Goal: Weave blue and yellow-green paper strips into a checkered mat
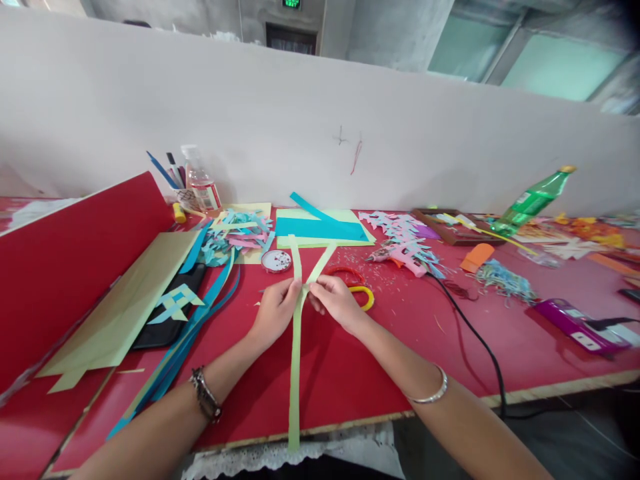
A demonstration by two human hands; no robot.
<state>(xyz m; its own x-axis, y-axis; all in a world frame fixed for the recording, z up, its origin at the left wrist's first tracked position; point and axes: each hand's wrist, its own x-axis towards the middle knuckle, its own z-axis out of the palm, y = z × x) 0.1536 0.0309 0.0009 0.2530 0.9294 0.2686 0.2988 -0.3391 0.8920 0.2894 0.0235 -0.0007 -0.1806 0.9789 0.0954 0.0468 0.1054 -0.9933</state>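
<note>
My left hand (pixel 277 303) pinches a pale green paper strip (pixel 295 360) between thumb and fingers. One long end hangs down past the table's front edge, and two shorter ends spread up and apart like a Y. At the fork, my right hand (pixel 337 300) is closed on the same paper, its fingertips almost meeting the left ones. Whether it is one folded strip or two strips, I cannot tell. Just behind my right hand lie scissors with a red and a yellow handle loop (pixel 367 298), partly hidden. A round white lid-like disc (pixel 276 261) lies beyond my left hand.
Blue strips (pixel 200 327) and a woven paper piece (pixel 176 303) lie at left, beside a raised red board (pixel 75 267). Blue and green sheets (pixel 320 229) are behind my hands. A pink glue gun (pixel 405 258), its black cord, a purple power strip (pixel 580 325) and a green bottle (pixel 533 203) stand right.
</note>
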